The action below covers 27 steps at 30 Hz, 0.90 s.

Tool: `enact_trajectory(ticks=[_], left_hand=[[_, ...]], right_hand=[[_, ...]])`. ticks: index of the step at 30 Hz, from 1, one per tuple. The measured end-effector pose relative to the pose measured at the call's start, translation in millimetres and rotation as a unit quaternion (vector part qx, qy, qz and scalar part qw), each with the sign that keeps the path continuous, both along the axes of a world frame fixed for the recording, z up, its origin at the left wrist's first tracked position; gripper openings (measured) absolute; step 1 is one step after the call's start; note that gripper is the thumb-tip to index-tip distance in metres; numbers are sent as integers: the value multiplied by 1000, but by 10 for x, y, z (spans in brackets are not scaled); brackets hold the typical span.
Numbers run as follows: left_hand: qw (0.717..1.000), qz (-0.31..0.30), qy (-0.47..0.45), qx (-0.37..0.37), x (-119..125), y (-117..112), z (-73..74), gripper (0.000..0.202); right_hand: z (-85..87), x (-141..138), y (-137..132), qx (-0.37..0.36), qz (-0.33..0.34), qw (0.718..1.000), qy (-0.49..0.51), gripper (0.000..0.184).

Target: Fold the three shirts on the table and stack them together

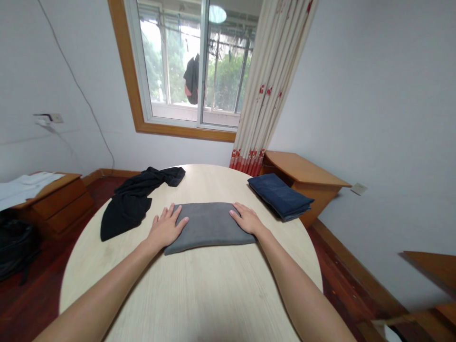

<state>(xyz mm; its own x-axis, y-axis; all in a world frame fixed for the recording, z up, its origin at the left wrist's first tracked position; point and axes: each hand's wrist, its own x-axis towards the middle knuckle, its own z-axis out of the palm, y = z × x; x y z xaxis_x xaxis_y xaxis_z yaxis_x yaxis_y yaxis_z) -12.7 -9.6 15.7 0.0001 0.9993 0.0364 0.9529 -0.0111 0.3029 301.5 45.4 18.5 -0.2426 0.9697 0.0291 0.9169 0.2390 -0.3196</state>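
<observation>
A folded grey cloth (210, 225), perhaps a garment, lies flat in the middle of the round light-wood table (199, 289). On its left end rests my left hand (166, 226), fingers spread. My right hand (246, 219) lies over the right end, palm down with the fingers stretched out. Neither hand grips the cloth. Left of it is a crumpled black garment (128, 209), apart from my left hand. To the right sits a folded stack of dark blue cloth (280, 194), near the table's edge.
Behind the table are a window (199, 71) and a long patterned curtain (274, 80). A wooden desk (302, 168) stands at the back right, close to the table. On the left are a low drawer cabinet (64, 204) with papers on top and a black bag (16, 247).
</observation>
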Motion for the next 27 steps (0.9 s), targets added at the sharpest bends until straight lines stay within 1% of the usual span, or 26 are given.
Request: enact_trajectory(ticks=[1,2,3,4,6,7,8,9,11,13,14,15,17,19,21,23,24,25,27], left_hand=[[1000,5,4,15,5,-49,37,71],[999,-5,7,33,15,-103,79,71],[998,-35,9,51,27,-157,124,73],[995,-81,10,64,37,-205,167,76],[982,-175,15,62,28,-258,235,83],[978,-200,19,48,1,-257,255,84],[978,-203,23,30,-44,-235,263,83],[982,-186,26,17,-104,-197,261,81],[992,-121,28,25,-251,-94,229,74],[997,-54,6,58,-379,6,171,65],[997,-29,-23,67,-417,44,136,61],[996,-14,-64,66,-430,73,98,58],[986,-8,-162,45,-386,113,17,60],[965,-6,-260,33,-275,152,-62,67],[936,21,-349,43,-141,210,-116,79],[895,61,-440,48,-19,273,-127,89],[869,74,-487,42,33,296,-112,91],[839,76,-537,31,80,307,-84,90],[774,50,-632,11,158,282,7,81]], right_hand=[[45,-27,-37,3,-5,1000,-17,60],[105,-58,-87,4,-13,999,-39,59],[179,-91,-150,1,-22,998,-65,59],[267,-126,-227,-5,-33,995,-93,61],[466,-199,-423,-32,-54,986,-153,66],[570,-238,-537,-52,-63,980,-180,68],[670,-280,-658,-77,-66,974,-200,69],[762,-325,-780,-105,-59,970,-212,66],[903,-414,-1001,-192,3,959,-207,53],[971,-485,-1143,-278,82,942,-170,41],[975,-507,-1170,-292,109,939,-147,39],[958,-518,-1163,-278,122,945,-122,39],[858,-511,-1062,-189,105,974,-73,40],[677,-484,-885,-102,59,993,-12,42],[441,-463,-695,-67,17,995,66,40],[197,-466,-536,-60,-7,985,165,34],[88,-477,-475,-57,-18,974,220,32],[-5,-495,-426,-57,-25,958,279,34],[-133,-542,-361,-70,-25,912,403,51]])
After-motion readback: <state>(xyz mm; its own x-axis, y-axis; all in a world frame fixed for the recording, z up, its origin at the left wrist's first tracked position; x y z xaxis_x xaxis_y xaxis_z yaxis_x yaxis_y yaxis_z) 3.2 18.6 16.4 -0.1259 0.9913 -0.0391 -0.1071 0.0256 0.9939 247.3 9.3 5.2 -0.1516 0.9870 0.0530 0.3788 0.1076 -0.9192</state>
